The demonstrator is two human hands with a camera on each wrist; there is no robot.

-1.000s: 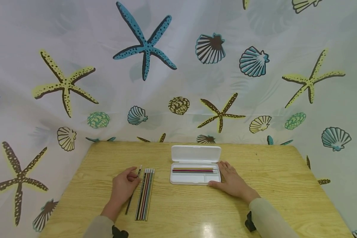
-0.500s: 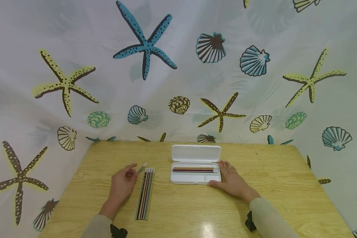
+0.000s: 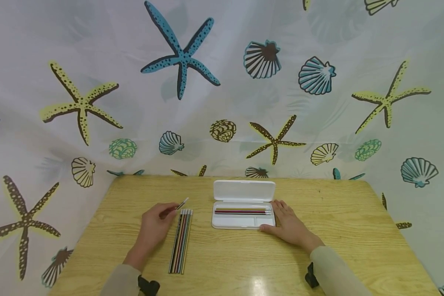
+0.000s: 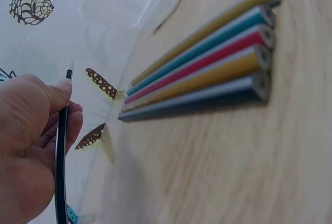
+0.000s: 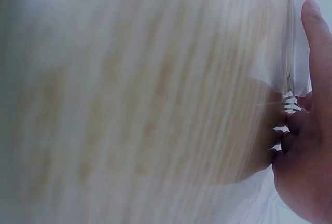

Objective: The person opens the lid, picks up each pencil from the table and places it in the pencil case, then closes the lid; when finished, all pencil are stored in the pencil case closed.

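Note:
My left hand (image 3: 154, 226) pinches a black pencil (image 4: 60, 146) between thumb and fingers, near its white eraser end. The eraser tip points up and to the right in the head view. Just right of that hand, a row of several pencils (image 3: 180, 242) lies side by side on the table, eraser ends away from me. A white pencil case (image 3: 231, 222) stands with its lid up, and a few pencils (image 3: 240, 211) lie in its long back compartment. My right hand (image 3: 291, 227) rests against the case's right end, thumb at the front corner, other fingers stretched along the side.
The wooden table (image 3: 222, 255) meets a hanging cloth (image 3: 222, 102) printed with starfish and shells at the back and sides. The case's raised lid (image 3: 244, 190) stands behind its tray. Its front compartment has a short divider.
The black pencil has been lifted off the table and swung so its eraser end points more to the right. The right hand and the case have stayed in place.

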